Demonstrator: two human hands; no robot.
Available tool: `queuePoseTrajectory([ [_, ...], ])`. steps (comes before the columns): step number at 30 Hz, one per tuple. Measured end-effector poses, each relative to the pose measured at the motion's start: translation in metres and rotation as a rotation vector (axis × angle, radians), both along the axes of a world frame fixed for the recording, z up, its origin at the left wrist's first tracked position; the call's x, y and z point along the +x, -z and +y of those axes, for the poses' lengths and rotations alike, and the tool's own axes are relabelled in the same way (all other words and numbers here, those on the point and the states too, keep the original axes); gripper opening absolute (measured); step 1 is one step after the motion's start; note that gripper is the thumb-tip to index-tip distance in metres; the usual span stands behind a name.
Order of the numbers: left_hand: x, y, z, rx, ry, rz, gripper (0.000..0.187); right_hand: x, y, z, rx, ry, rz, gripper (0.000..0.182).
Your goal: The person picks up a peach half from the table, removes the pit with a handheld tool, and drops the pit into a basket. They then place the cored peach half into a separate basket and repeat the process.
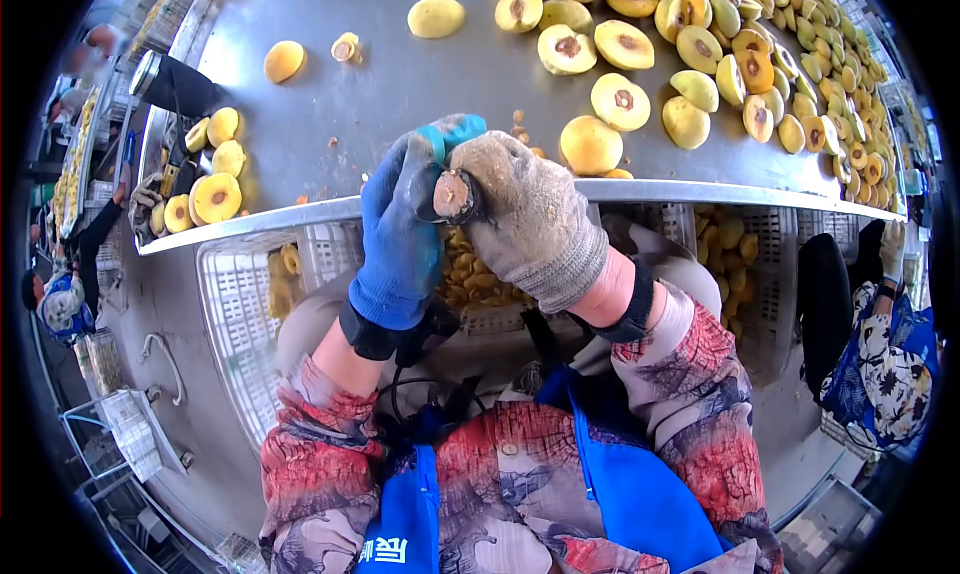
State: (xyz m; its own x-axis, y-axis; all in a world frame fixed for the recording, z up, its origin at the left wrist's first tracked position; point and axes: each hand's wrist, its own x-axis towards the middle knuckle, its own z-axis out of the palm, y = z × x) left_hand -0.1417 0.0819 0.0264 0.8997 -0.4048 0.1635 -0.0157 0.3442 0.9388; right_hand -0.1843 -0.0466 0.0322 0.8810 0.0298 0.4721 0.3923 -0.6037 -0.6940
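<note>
Two gloved hands meet at the near edge of the steel counter (400, 84). Left hand (405, 229), in a blue glove, and right hand (530, 219), in a grey knit glove, together clasp one fruit half (455, 194), its cut face and pit showing. Cut yellow fruit (700, 44) lies heaped far right. White crates (240, 304) sit below the counter edge.

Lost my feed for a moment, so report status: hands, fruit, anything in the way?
Left hand in blue glove and right hand in grey knit glove both gripping one halved yellow fruit with brown pit. Held over steel table edge. Nothing in the way.
</note>
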Motion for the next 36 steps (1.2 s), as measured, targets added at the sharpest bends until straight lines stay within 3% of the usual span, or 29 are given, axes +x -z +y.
queuePoseTrajectory([
  [3,-0.004,-0.003,-0.002,-0.072,-0.02,0.033,0.035,-0.001,-0.006,0.003,-0.038,0.003,0.035,0.024],
  [7,0.007,0.002,0.003,-0.163,0.06,0.41,0.038,0.002,-0.004,0.005,-0.077,0.001,-0.036,0.018],
  [12,0.026,-0.008,0.006,-0.204,-0.036,0.545,0.048,-0.011,0.011,0.018,-0.429,-0.056,0.06,0.015],
  [14,0.031,-0.013,0.012,-0.209,-0.101,0.537,0.049,-0.014,0.016,0.018,-0.32,-0.112,0.385,0.019],
  [17,0.027,-0.015,0.014,-0.211,-0.124,0.499,0.049,-0.009,0.01,0.015,0.107,-0.039,0.394,0.03],
  [20,0.022,-0.012,0.013,-0.182,-0.083,0.444,0.049,-0.007,0.012,0.017,0.141,0.047,0.469,0.039],
  [24,0.019,-0.003,0.012,-0.154,-0.076,0.336,0.042,-0.006,0.017,0.02,0.174,0.058,0.416,0.036],
  [28,0.016,-0.006,0.007,0.014,-0.154,0.116,0.039,-0.006,0.014,0.018,0.126,0.049,0.431,0.03],
  [30,0.013,-0.012,0.008,0.01,-0.15,0.196,0.04,-0.006,0.018,0.017,0.04,0.015,0.49,0.028],
  [33,0.02,-0.015,0.012,-0.071,-0.142,0.267,0.041,-0.01,-0.001,0.01,-0.319,-0.099,0.706,0.025],
  [36,0.022,-0.016,0.011,-0.104,-0.182,0.285,0.043,-0.017,0.016,0.012,-0.258,-0.09,0.564,0.026],
])
